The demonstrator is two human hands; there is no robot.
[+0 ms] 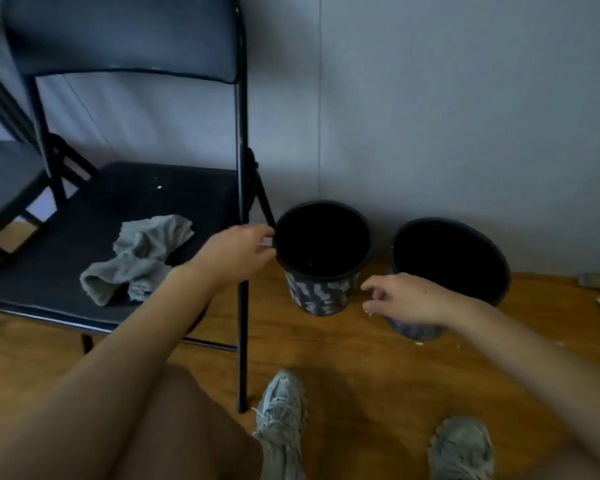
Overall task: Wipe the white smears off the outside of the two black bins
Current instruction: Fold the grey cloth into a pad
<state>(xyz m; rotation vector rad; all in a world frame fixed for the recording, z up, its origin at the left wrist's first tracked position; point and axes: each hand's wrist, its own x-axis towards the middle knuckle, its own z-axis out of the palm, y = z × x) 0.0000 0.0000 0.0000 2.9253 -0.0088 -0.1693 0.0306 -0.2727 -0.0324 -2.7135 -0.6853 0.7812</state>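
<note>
Two round black plastic bins, one grey cloth, two bare hands.
Left hand [238,252] pinches the smeared left bin's [323,296] nine-o'clock rim; right hand [404,299], fingers loosely curled and holding nothing, hovers before the right bin [451,258]; crumpled cloth [142,258] on black folding chair [125,206].

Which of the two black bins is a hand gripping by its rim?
The bin beside the chair: the left hand grips its rim, and white smears show on its side. The other bin, nearer the right hand, stands untouched.

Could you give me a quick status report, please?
Left hand grips near bin rim. Right hand free, loosely curled. Smears uncleaned. Cloth on chair.
</note>
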